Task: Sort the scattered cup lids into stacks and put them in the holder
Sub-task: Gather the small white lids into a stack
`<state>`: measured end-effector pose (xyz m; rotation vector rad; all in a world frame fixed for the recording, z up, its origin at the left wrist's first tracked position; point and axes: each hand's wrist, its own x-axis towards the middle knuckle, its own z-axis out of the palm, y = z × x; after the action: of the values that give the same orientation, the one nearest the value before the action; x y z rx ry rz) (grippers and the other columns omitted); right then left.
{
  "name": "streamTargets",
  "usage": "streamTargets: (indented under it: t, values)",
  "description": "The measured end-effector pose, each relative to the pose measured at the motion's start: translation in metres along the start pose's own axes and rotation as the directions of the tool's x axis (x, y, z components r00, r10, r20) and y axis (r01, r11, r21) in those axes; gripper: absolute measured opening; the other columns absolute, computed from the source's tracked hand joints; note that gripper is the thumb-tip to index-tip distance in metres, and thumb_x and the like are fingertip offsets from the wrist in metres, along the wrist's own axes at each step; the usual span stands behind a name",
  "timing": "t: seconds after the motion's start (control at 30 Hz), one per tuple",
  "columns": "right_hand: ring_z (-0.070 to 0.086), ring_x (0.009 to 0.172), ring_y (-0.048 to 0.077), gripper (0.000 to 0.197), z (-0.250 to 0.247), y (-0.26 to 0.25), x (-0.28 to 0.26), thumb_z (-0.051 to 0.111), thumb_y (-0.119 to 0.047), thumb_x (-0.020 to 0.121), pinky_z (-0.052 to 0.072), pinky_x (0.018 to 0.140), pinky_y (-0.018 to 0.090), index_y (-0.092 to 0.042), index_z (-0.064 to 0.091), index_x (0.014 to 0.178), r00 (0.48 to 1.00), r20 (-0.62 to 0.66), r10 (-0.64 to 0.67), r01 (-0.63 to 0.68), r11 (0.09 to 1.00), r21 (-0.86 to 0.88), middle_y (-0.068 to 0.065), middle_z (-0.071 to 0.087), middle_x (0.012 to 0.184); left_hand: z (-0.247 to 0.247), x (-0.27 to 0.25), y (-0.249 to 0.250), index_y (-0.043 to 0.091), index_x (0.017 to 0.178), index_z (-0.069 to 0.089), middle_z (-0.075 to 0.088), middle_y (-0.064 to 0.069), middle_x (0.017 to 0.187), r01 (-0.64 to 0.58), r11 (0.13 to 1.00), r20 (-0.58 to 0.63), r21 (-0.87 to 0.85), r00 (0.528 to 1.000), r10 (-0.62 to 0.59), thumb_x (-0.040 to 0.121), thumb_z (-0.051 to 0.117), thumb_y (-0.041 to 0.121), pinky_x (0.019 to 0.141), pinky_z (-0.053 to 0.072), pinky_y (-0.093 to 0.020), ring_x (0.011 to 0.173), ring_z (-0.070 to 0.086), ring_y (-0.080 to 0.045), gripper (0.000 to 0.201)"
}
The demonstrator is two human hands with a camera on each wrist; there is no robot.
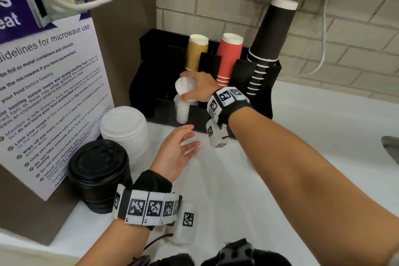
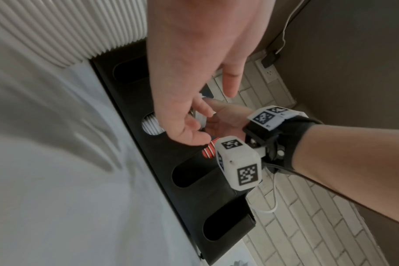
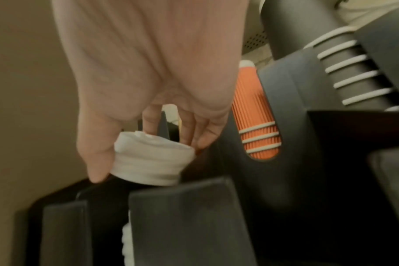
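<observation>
My right hand (image 1: pixel 190 90) grips a short stack of small white lids (image 1: pixel 183 87) over a front slot of the black holder (image 1: pixel 252 101). That slot holds more small white lids (image 1: pixel 181 112). In the right wrist view the thumb and fingers (image 3: pixel 96 162) curl round the small white lids (image 3: pixel 148 162) just above the slot. My left hand (image 1: pixel 183 147) hovers open and empty, in front of the holder. A stack of large white lids (image 1: pixel 124 134) and a stack of black lids (image 1: pixel 99 170) stand at the left.
The holder's back row carries tan cups (image 1: pixel 196 54), red cups (image 1: pixel 228 58) and a tall pile of black cups (image 1: pixel 269 39). A microwave poster (image 1: pixel 43 84) leans at the left. A white cable (image 1: pixel 323 45) hangs on the brick wall. A sink edge (image 1: pixel 390 147) shows at the right.
</observation>
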<state>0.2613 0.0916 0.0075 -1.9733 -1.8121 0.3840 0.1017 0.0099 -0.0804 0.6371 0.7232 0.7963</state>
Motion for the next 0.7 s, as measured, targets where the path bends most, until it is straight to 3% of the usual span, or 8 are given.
streamTargets:
  t: [0.1, 0.17, 0.23, 0.33, 0.4, 0.53, 0.63, 0.7]
  values:
    - [0.048, 0.126, 0.026, 0.079, 0.014, 0.000, 0.006, 0.078, -0.037, 0.073, 0.034, 0.105, 0.040, -0.026, 0.042, 0.142, 0.999, 0.028, 0.024, -0.018, 0.977, -0.213, 0.004, 0.050, 0.138, -0.003, 0.004, -0.001, 0.019, 0.100, 0.071, 0.064, -0.003, 0.099, 0.011, 1.000, -0.007, 0.019, 1.000, -0.011, 0.092, 0.063, 0.025, 0.060, 0.055, -0.025, 0.070, 0.071, -0.013, 0.013]
    - [0.048, 0.125, 0.027, 0.081, 0.019, -0.002, 0.010, 0.077, -0.038, 0.074, 0.029, 0.101, 0.040, -0.025, 0.037, 0.144, 0.996, 0.074, 0.043, -0.015, 0.939, -0.344, 0.005, 0.051, 0.136, -0.004, 0.005, -0.001, 0.019, 0.099, 0.071, 0.064, -0.003, 0.098, 0.009, 1.000, -0.012, 0.024, 1.000, -0.009, 0.092, 0.063, 0.025, 0.060, 0.055, -0.025, 0.069, 0.071, -0.013, 0.013]
    - [0.047, 0.127, 0.026, 0.085, 0.020, -0.005, 0.014, 0.075, -0.039, 0.076, 0.029, 0.098, 0.038, -0.021, 0.031, 0.147, 0.990, 0.127, 0.056, 0.002, 0.907, -0.420, 0.006, 0.051, 0.137, -0.004, 0.007, 0.000, 0.020, 0.097, 0.072, 0.065, -0.003, 0.097, 0.005, 1.000, -0.014, 0.028, 1.000, -0.005, 0.092, 0.063, 0.024, 0.059, 0.055, -0.025, 0.070, 0.071, -0.014, 0.011]
    - [0.045, 0.130, 0.025, 0.085, 0.022, -0.007, 0.014, 0.070, -0.041, 0.081, 0.025, 0.104, 0.045, -0.019, 0.026, 0.150, 0.987, 0.154, 0.040, 0.041, 0.872, -0.487, 0.003, 0.052, 0.138, -0.002, 0.009, 0.000, 0.022, 0.090, 0.075, 0.067, -0.002, 0.094, -0.002, 0.999, -0.009, 0.035, 1.000, 0.002, 0.092, 0.063, 0.023, 0.061, 0.056, -0.026, 0.071, 0.071, -0.015, 0.012]
    - [0.047, 0.127, 0.025, 0.075, 0.025, -0.009, 0.012, 0.066, -0.041, 0.085, 0.026, 0.103, 0.045, -0.018, 0.031, 0.148, 0.986, 0.163, 0.027, 0.062, 0.856, -0.513, 0.003, 0.054, 0.135, 0.000, 0.009, 0.000, 0.023, 0.088, 0.076, 0.068, -0.001, 0.091, 0.000, 0.999, -0.010, 0.045, 1.000, 0.001, 0.092, 0.064, 0.023, 0.060, 0.056, -0.026, 0.071, 0.072, -0.015, 0.013]
    - [0.053, 0.117, 0.025, 0.043, 0.029, -0.012, 0.007, 0.059, -0.036, 0.091, 0.037, 0.093, 0.039, -0.014, 0.054, 0.128, 0.989, 0.145, -0.006, 0.085, 0.833, -0.547, 0.004, 0.059, 0.123, 0.000, 0.010, 0.000, 0.022, 0.088, 0.076, 0.069, 0.000, 0.088, 0.002, 0.999, -0.017, 0.053, 1.000, -0.001, 0.091, 0.064, 0.023, 0.060, 0.056, -0.026, 0.071, 0.071, -0.016, 0.012]
    - [0.054, 0.114, 0.028, 0.045, 0.033, -0.016, 0.002, 0.067, -0.031, 0.087, 0.049, 0.085, 0.037, -0.007, 0.057, 0.123, 0.994, 0.110, -0.019, 0.078, 0.829, -0.554, 0.011, 0.053, 0.125, -0.002, 0.010, 0.002, 0.023, 0.087, 0.076, 0.068, -0.002, 0.091, -0.014, 0.999, -0.018, 0.051, 1.000, 0.015, 0.092, 0.063, 0.022, 0.065, 0.056, -0.028, 0.074, 0.070, -0.018, 0.014]
    - [0.053, 0.114, 0.029, 0.042, 0.036, -0.021, -0.002, 0.069, -0.025, 0.087, 0.049, 0.085, 0.037, -0.005, 0.057, 0.122, 0.997, 0.070, -0.028, 0.063, 0.807, -0.586, 0.012, 0.051, 0.125, -0.003, 0.009, 0.003, 0.021, 0.095, 0.074, 0.067, -0.002, 0.094, -0.017, 0.998, -0.017, 0.054, 1.000, 0.018, 0.094, 0.061, 0.022, 0.070, 0.056, -0.030, 0.077, 0.069, -0.018, 0.013]
